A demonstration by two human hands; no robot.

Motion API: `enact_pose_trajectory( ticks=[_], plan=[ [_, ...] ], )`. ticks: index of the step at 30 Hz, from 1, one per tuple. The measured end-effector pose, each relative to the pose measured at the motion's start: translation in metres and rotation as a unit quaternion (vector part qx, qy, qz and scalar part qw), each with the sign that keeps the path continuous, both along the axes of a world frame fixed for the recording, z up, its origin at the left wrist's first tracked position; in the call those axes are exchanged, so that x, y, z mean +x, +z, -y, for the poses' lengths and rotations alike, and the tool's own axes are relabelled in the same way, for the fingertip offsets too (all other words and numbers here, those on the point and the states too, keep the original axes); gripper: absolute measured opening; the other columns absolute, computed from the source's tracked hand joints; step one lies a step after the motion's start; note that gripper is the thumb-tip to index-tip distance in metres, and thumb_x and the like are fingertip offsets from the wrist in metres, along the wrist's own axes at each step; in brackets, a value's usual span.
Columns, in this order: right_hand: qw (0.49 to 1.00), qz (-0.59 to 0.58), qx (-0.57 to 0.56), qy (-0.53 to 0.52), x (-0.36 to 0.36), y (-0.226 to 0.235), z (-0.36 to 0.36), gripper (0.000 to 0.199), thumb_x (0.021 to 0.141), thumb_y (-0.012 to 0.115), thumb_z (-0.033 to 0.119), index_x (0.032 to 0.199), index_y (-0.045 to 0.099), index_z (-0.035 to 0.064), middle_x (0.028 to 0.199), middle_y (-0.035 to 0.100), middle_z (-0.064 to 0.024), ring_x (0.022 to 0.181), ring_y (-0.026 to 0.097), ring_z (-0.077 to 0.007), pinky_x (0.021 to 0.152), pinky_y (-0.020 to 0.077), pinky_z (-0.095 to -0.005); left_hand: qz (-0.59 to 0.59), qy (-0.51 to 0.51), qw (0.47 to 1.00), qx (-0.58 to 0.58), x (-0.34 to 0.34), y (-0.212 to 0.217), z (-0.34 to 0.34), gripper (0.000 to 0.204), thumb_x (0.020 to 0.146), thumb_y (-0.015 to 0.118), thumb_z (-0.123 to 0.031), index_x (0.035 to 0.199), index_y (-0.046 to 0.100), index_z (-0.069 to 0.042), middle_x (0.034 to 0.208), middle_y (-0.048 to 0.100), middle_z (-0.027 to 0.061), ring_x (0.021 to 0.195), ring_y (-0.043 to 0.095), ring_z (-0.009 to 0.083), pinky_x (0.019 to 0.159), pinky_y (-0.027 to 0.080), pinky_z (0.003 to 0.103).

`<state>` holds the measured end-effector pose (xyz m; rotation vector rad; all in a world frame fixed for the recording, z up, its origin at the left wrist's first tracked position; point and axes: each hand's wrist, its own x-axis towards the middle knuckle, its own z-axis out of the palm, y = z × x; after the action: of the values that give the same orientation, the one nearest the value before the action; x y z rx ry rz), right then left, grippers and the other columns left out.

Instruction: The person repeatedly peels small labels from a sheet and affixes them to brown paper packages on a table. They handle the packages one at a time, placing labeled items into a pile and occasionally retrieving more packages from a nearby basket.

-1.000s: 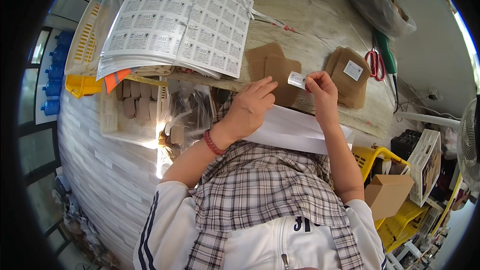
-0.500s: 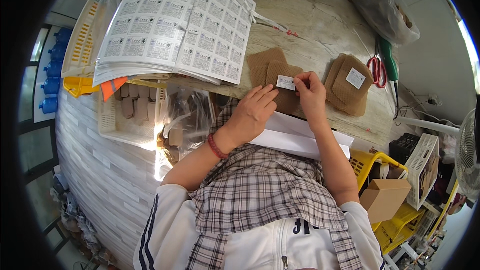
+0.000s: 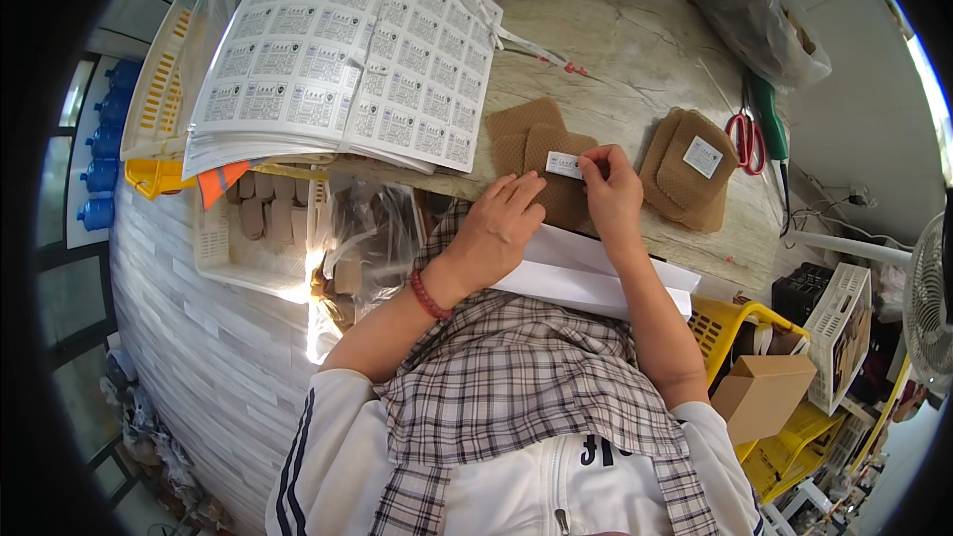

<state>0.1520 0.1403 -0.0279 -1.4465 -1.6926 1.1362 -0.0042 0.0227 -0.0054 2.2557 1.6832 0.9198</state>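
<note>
My right hand [image 3: 613,197] pinches the right edge of a small white printed label [image 3: 562,164]. The label lies against a brown textured pad [image 3: 545,138] with rounded corners. Stretched out flat, the fingers of my left hand [image 3: 499,223] rest on the pad's left side, beside the label. More brown pads [image 3: 516,123] overlap behind and under it, partly hidden by my hands. To the right sits a second pile of such pads [image 3: 663,164]; its top one bears a white label [image 3: 703,156]. Big sheets of printed labels [image 3: 328,50] are stacked at the table's left.
Red-handled scissors [image 3: 745,142] and a green-handled tool [image 3: 769,119] with a cord lie at the right edge. A plastic bag [image 3: 764,25] stands behind them. White paper [image 3: 586,288] sits at my lap. Yellow crates [image 3: 720,323] stand to the right, a fan [image 3: 930,308] beyond.
The right fingertips have shifted slightly left over the label's edge. My left hand stays almost in place on the pad. The whole view has moved a little.
</note>
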Motion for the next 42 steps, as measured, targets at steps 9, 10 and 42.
enact_pose_trajectory(
  ticks=[9, 10, 42],
  plan=[
    [0.997, 0.051, 0.055, 0.005, -0.002, 0.005, 0.004, 0.009, 0.09, 0.067, 0.015, 0.093, 0.065, 0.0068, 0.083, 0.07, -0.0108, 0.075, 0.068, -0.0261, 0.07, 0.0529, -0.037, 0.012, -0.018, 1.0, 0.0, -0.002, 0.007, -0.005, 0.008, 0.08, 0.063, -0.003, 0.081, 0.058, 0.004, 0.138, 0.053, 0.0228, 0.116, 0.056, 0.0391, 0.1, 0.044, 0.047],
    [0.997, 0.054, 0.063, 0.005, -0.002, 0.005, 0.004, 0.009, 0.09, 0.067, 0.015, 0.093, 0.065, 0.0069, 0.083, 0.07, -0.0108, 0.075, 0.069, -0.0263, 0.069, 0.0529, -0.0372, 0.008, -0.018, 1.0, 0.006, -0.002, 0.006, -0.005, 0.008, 0.08, 0.063, -0.003, 0.082, 0.058, 0.004, 0.137, 0.054, 0.0227, 0.117, 0.056, 0.039, 0.101, 0.043, 0.048],
    [0.959, 0.119, 0.256, 0.001, 0.006, -0.005, 0.003, 0.006, 0.092, 0.064, 0.012, 0.097, 0.061, 0.01, 0.096, 0.063, -0.007, 0.08, 0.067, -0.0285, 0.064, 0.0533, -0.0406, 0.009, 0.005, 1.0, 0.013, 0.001, 0.001, 0.002, 0.009, 0.083, 0.062, -0.004, 0.085, 0.057, 0.003, 0.14, 0.05, 0.0257, 0.131, 0.047, 0.0414, 0.109, 0.038, 0.049]
  ],
)
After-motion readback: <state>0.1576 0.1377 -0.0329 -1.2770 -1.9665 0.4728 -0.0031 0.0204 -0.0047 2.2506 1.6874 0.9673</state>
